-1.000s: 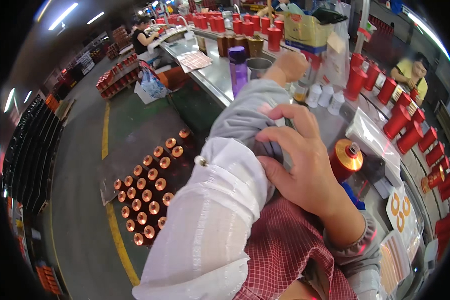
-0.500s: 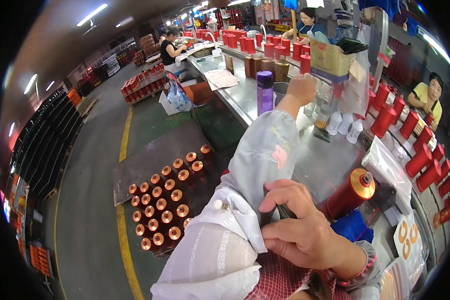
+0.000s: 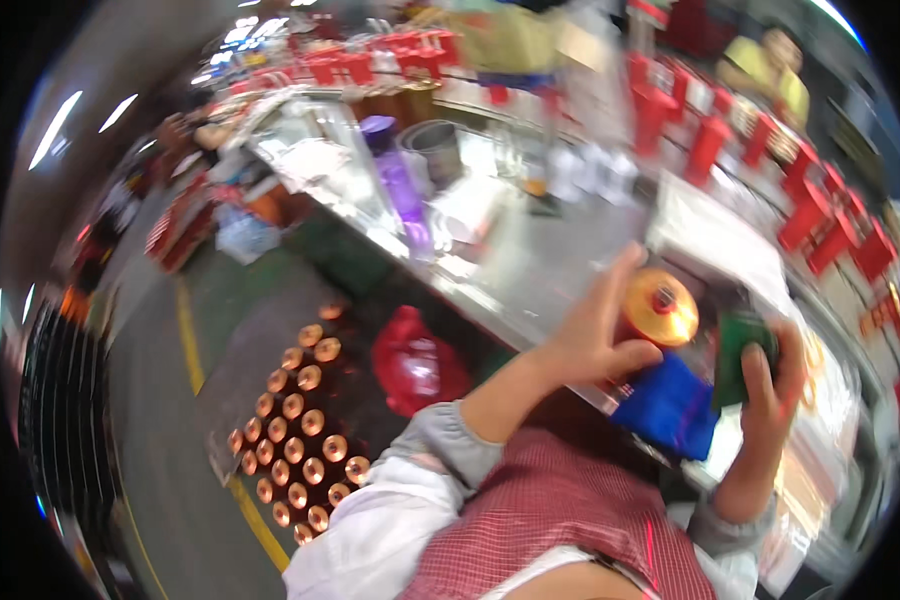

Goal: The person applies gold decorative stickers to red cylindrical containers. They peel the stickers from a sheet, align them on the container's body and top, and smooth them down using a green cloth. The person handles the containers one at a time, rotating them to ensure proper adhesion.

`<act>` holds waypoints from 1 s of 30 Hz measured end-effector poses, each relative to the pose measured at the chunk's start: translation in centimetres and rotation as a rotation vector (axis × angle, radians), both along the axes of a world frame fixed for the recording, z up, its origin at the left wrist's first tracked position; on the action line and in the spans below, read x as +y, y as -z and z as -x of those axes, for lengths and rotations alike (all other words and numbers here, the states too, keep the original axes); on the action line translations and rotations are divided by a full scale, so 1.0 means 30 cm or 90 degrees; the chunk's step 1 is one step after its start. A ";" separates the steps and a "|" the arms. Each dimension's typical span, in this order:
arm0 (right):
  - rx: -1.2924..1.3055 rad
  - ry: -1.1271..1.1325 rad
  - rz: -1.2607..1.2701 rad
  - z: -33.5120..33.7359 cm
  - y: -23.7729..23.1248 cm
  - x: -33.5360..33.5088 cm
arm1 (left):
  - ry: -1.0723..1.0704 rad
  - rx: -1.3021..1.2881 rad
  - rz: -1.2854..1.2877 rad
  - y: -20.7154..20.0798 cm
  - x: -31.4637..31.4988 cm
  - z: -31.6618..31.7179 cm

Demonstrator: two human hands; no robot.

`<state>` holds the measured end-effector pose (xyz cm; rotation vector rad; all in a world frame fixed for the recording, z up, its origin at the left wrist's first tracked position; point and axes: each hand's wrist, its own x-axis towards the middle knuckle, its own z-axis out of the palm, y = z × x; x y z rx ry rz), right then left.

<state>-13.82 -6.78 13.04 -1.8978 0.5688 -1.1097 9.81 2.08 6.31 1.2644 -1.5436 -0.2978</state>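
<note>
My left hand (image 3: 602, 325) is beside a red cylinder with a shiny gold top (image 3: 662, 312), its fingers stretched out and the thumb apart. It reaches the cylinder's left side, but blur hides whether it touches. My right hand (image 3: 778, 375) holds a dark green pad (image 3: 736, 352), with the thumb pressed on its face, just right of the cylinder. A crumpled blue cloth (image 3: 668, 408) lies at the near table edge, between my hands and in front of the cylinder.
Gold-topped cylinders (image 3: 292, 430) stand in rows at the lower left, near a red plastic bag (image 3: 415, 365). A purple bottle (image 3: 398, 180) and a grey container (image 3: 433, 150) are farther along the metal table (image 3: 545, 255). Red cylinders (image 3: 810, 215) line the right, with a person in yellow (image 3: 765, 75) beyond.
My left hand has come back from the far table to the gold-topped cylinder. My right hand has left my left sleeve and moved right, now with the green pad. The view has swung and blurred.
</note>
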 end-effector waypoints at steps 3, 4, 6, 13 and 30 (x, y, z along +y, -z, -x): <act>-0.070 0.084 -0.133 0.018 0.014 -0.110 | 0.076 0.249 0.025 0.076 -0.070 0.059; -0.153 0.074 -0.173 0.010 0.027 -0.158 | 0.048 0.213 0.026 0.072 -0.080 0.066; -0.128 0.039 -0.255 -0.023 0.033 -0.228 | 0.045 0.364 0.049 0.053 -0.084 0.107; 0.150 -0.189 -0.101 -0.283 0.048 -0.336 | 0.087 0.403 -0.033 0.078 -0.105 0.081; 0.181 -0.114 -0.057 -0.273 0.059 -0.262 | 0.070 0.357 0.006 0.092 -0.104 0.068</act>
